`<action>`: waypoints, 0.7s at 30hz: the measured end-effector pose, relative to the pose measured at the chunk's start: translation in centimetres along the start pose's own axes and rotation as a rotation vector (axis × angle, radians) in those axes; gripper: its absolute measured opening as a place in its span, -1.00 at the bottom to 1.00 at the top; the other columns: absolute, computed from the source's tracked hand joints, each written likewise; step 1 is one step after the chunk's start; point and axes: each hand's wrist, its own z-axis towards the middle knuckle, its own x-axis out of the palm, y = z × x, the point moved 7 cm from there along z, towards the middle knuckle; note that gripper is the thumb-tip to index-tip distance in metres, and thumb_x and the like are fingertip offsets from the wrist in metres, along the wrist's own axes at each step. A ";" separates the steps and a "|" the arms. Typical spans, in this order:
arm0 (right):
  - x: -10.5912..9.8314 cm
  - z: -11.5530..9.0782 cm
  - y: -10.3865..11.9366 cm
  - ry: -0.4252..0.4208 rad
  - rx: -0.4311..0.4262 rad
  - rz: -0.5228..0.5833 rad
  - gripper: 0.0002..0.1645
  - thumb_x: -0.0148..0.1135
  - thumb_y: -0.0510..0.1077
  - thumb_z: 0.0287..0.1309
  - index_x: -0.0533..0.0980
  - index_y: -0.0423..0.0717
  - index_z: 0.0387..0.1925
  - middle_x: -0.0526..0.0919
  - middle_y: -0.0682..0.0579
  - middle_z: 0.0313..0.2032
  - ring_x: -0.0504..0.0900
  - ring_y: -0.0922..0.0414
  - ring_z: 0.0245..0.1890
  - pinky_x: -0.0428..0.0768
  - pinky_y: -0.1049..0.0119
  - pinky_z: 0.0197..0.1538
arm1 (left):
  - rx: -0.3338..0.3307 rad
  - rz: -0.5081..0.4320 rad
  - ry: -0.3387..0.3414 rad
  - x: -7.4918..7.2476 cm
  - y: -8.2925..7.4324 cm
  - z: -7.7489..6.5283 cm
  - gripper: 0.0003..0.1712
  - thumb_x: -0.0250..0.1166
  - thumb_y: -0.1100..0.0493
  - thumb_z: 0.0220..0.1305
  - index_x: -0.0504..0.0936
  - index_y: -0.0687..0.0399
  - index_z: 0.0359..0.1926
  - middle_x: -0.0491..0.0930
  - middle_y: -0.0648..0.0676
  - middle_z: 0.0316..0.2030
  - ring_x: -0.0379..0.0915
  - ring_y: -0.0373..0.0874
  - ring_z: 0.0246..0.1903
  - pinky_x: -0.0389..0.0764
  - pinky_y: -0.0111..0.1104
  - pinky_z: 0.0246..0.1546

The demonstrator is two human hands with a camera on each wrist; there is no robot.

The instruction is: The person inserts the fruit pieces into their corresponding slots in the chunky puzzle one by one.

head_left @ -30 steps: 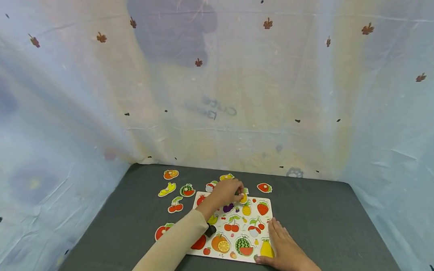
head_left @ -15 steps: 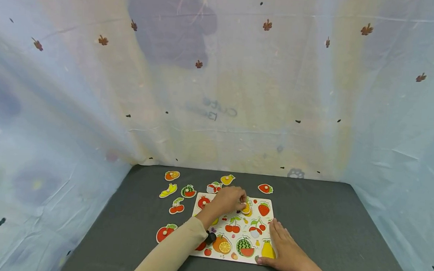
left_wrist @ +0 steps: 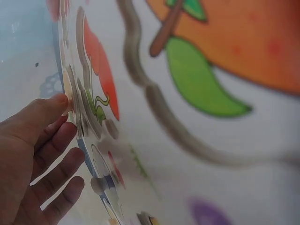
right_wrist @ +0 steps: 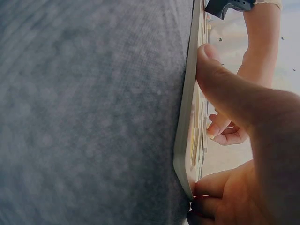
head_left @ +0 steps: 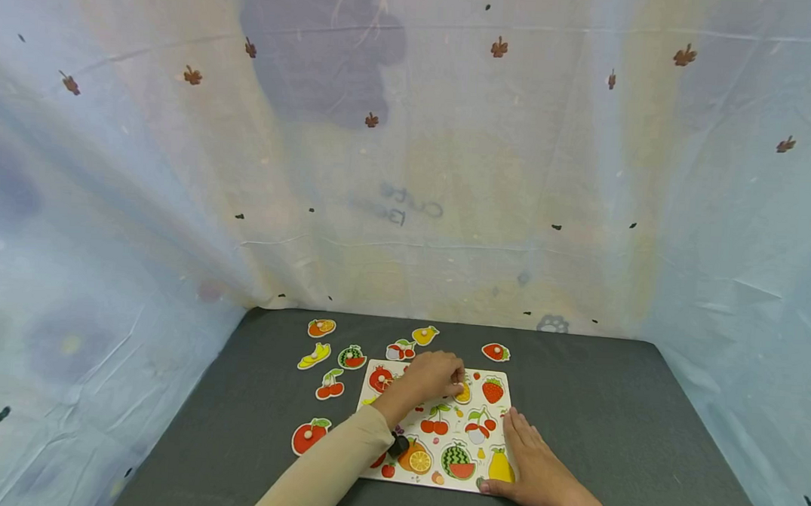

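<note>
A white fruit puzzle board [head_left: 430,477] lies on the dark table, with printed fruit and a pomegranate piece [head_left: 381,378] at its far left. My left hand [head_left: 434,376] is over the board's far side. Its thumb and forefinger pinch a yellow-orange piece, apparently a pineapple [head_left: 463,394], at the printed pineapple spot; the fingers partly cover it. In the left wrist view, the thumb of the left hand [left_wrist: 33,150] is at the piece and the other fingers spread below. My right hand [head_left: 539,466] rests along the board's right edge, fingers straight, thumb [right_wrist: 213,70] on the near edge.
Left of the board lie loose pieces: an orange [head_left: 321,328], bananas [head_left: 315,356], a watermelon [head_left: 352,357], cherries [head_left: 330,385] and a red apple-like fruit [head_left: 309,436]. Beyond it are lychees [head_left: 400,350], a pear [head_left: 425,335] and a strawberry [head_left: 495,352]. A patterned curtain [head_left: 450,172] surrounds the table.
My left hand has brought the yellow-orange piece from the board's far edge nearer, down onto the printed pineapple spot. My right hand has stayed at the board's right edge.
</note>
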 end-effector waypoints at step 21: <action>-0.1 0.0 0.1 0.008 0.002 0.004 0.58 0.60 0.47 -0.03 0.07 -0.45 0.63 0.01 -0.41 0.65 0.06 -0.33 0.64 0.04 -0.30 0.60 | 0.012 -0.015 -0.008 0.1 -0.2 0.0 -0.83 0.45 -0.17 0.44 0.69 -0.29 -0.18 0.57 -0.27 -0.28 0.43 -0.38 -0.35 0.48 -0.45 -0.29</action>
